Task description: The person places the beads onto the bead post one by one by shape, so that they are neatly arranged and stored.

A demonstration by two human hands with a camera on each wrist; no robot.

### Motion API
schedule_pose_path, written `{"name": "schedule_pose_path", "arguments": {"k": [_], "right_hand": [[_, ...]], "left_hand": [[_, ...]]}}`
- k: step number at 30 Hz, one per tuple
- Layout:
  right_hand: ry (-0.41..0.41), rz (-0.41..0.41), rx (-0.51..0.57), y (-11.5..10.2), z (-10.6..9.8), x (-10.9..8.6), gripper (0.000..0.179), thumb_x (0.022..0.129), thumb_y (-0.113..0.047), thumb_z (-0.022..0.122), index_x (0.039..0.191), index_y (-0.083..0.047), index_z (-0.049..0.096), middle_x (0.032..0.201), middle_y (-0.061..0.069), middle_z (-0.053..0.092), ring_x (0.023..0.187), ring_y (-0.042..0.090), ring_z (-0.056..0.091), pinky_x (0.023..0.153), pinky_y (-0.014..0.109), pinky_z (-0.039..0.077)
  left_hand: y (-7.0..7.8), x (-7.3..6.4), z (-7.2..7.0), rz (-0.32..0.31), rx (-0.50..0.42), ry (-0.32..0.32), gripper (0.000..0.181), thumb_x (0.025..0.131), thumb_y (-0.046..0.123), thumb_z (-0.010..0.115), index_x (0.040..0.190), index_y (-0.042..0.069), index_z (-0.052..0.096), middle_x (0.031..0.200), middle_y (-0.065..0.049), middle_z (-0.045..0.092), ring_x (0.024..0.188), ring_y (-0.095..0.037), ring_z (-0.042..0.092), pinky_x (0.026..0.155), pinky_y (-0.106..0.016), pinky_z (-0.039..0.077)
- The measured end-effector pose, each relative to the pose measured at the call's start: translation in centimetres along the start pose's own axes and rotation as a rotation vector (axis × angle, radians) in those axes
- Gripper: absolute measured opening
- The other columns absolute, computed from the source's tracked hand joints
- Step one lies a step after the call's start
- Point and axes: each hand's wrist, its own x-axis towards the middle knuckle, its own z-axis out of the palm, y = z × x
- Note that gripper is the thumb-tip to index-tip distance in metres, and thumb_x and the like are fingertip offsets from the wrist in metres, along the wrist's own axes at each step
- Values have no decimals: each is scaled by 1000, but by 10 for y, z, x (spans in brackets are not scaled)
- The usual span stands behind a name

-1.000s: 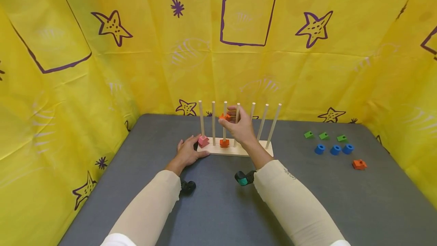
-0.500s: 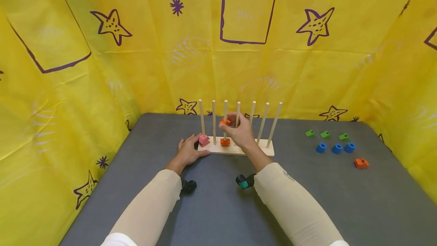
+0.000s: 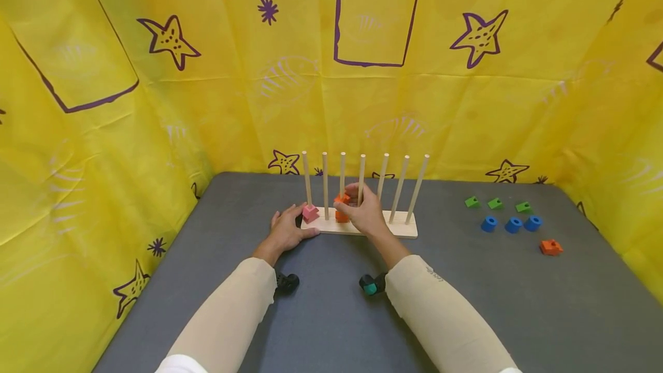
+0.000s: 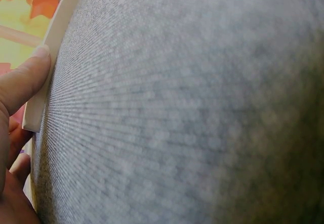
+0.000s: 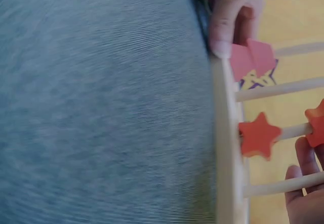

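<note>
A wooden peg board (image 3: 399, 226) with a row of several upright pegs stands on the table. My left hand (image 3: 288, 228) grips its left end, thumb (image 4: 30, 77) on the front edge and fingers round the end. A pink notched block (image 3: 310, 213) sits at the bottom of the leftmost peg. My right hand (image 3: 365, 210) pinches an orange star-shaped block (image 5: 316, 123) threaded on the third peg. Another orange star block (image 5: 260, 136) rests below it on that peg, against the base. In the right wrist view a short gap separates the two stars.
On the right of the grey table (image 3: 331, 327) lie several green notched blocks (image 3: 495, 204), a row of blue cylinders (image 3: 513, 224) and one more orange block (image 3: 551, 247). A yellow patterned cloth (image 3: 248, 108) hangs around the table's back and sides.
My right hand has lowered the orange star block along the third peg, from near its top to close above the lower star. My left hand stays on the board's end.
</note>
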Motion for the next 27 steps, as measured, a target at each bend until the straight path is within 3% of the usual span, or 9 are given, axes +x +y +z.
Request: {"name": "schedule_pose_path", "arguments": {"k": [16, 27], "right_hand": [[9, 0, 4, 16, 1, -5, 34, 82, -8, 77, 112, -2, 62, 105, 12, 65, 99, 27, 61, 87, 40, 49], [-53, 22, 116, 11, -12, -18, 51, 90, -9, 68, 138, -1, 51, 128, 21, 58, 117, 33, 55, 95, 42, 45]], "left_hand": [[0, 1, 1, 11, 31, 21, 83, 80, 35, 80, 147, 6, 41, 146, -16, 43, 141, -29, 24, 112, -49, -3], [1, 0, 2, -10, 23, 19, 82, 80, 34, 80, 147, 7, 41, 146, -16, 43, 142, -28, 23, 112, -48, -5]]}}
